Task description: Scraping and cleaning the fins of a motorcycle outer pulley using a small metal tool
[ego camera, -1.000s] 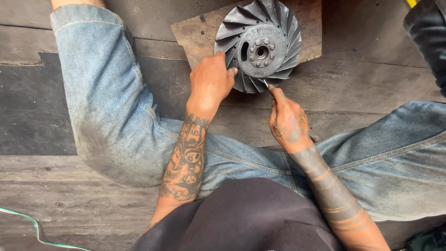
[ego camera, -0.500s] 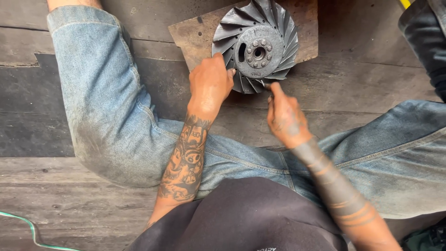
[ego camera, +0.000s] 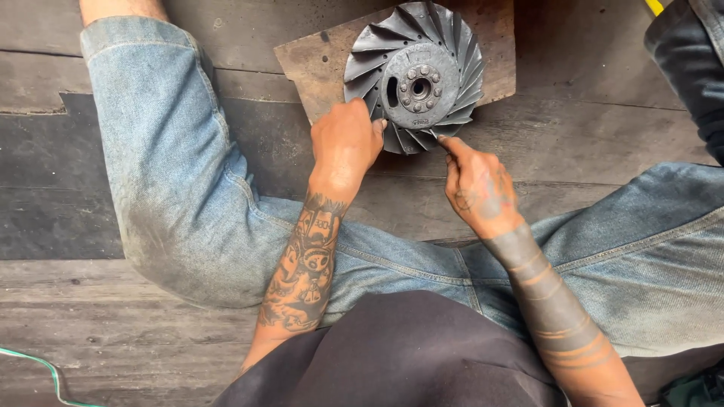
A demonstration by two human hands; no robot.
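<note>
Dark metal finned rotor (ego camera: 416, 74), flat on brown board (ego camera: 317, 60). Left hand (ego camera: 345, 143): fingers curled, gripping rotor's near-left rim. Right hand (ego camera: 477, 185): fingers pinched at rotor's near edge; whether they hold anything cannot be told. Both forearms reach forward between denim knees.

Bare dark wooden floor (ego camera: 588, 128) lies open right of the grey finned metal fan wheel (ego camera: 416, 75). Bent denim-clad legs (ego camera: 173, 181) wall both sides; a dark sleeve (ego camera: 690, 68), perhaps another person's, blocks the far right.
</note>
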